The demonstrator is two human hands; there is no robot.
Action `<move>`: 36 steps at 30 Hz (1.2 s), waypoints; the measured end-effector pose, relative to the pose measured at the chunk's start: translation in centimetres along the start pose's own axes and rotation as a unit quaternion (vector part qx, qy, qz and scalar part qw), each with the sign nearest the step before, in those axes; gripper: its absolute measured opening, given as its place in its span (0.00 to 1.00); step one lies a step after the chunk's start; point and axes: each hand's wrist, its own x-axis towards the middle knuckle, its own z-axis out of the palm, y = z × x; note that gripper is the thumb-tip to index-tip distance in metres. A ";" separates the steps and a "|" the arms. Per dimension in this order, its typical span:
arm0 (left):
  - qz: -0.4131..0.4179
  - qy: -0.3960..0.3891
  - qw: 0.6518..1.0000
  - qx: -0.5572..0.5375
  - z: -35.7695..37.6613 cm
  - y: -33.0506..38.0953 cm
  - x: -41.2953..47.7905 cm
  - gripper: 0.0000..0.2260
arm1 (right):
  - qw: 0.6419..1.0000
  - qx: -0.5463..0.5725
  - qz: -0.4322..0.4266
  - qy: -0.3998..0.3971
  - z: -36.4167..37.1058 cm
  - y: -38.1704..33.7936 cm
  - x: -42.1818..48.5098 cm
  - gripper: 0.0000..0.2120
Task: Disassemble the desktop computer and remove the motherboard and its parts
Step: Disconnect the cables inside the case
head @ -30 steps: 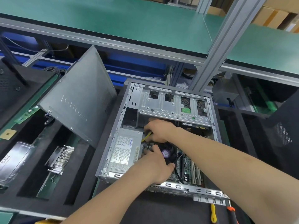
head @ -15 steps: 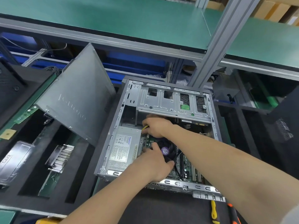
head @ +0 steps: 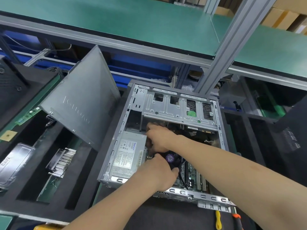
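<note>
The open desktop case (head: pixel 123 123) lies on its side on black foam. Inside are the silver power supply (head: pixel 127 155) at left, the drive cage (head: pixel 176 110) at the far end, and the green motherboard (head: pixel 192 176) near the front right. My left hand (head: pixel 159 173) grips the edge of the black CPU fan (head: pixel 169 157) with a purple label. My right hand (head: pixel 159 136) reaches in just beyond it, fingers curled down into the gap beside the power supply. What those fingers hold is hidden.
The removed grey side panel (head: pixel 83 103) leans against the case's left side. A finned heatsink (head: pixel 62 161) lies in a foam tray at left. Yellow-handled (head: pixel 218 219) and orange-handled (head: pixel 237 219) tools lie at the front right. An aluminium post (head: pixel 232 39) rises behind the case.
My right hand's fingers have curled lower toward the power supply, and the yellow strip seen between them earlier is now hidden. My left hand stays on the fan.
</note>
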 end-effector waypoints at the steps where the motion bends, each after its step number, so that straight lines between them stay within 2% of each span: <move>1: -0.010 -0.009 1.000 0.000 0.0 0.1 0.0 0.40 | 1.000 -0.023 -0.009 -0.002 0.1 -0.2 0.1 0.15; 4: -0.019 -0.026 0.999 -0.002 -0.1 0.3 0.0 0.43 | 0.998 -0.051 -0.022 0.005 0.3 -0.6 0.1 0.21; 8: -0.019 -0.053 0.998 -0.010 -0.1 0.3 0.2 0.43 | 0.999 -0.050 -0.014 -0.016 0.8 -0.6 -0.2 0.20; 11: -0.034 -0.087 0.995 -0.017 -0.4 0.5 0.4 0.47 | 0.994 -0.095 -0.013 -0.056 0.8 -0.8 0.0 0.22; 15: -0.047 -0.132 0.990 -0.018 -1.1 0.8 0.4 0.51 | 0.992 -0.090 -0.026 -0.083 0.5 -0.5 0.3 0.19; 23: -0.050 -0.144 0.988 -0.022 -1.5 1.1 0.1 0.52 | 0.996 -0.015 -0.024 -0.080 1.3 0.2 0.8 0.15; 26: -0.051 -0.142 0.988 -0.020 -1.5 1.0 0.3 0.52 | 0.999 0.027 -0.010 -0.046 1.3 0.0 0.8 0.14; 30: -0.048 -0.141 0.989 -0.012 -1.5 1.0 0.2 0.52 | 0.995 0.089 -0.040 -0.025 0.3 0.7 -0.4 0.11; 33: -0.027 -0.084 0.996 -0.017 -1.3 0.8 -0.2 0.42 | 0.987 0.124 -0.012 0.103 0.1 1.1 -1.5 0.10; 36: 0.046 0.002 0.999 0.015 -1.4 0.6 -1.5 0.19 | 0.972 0.135 0.017 0.191 0.4 1.1 -2.6 0.16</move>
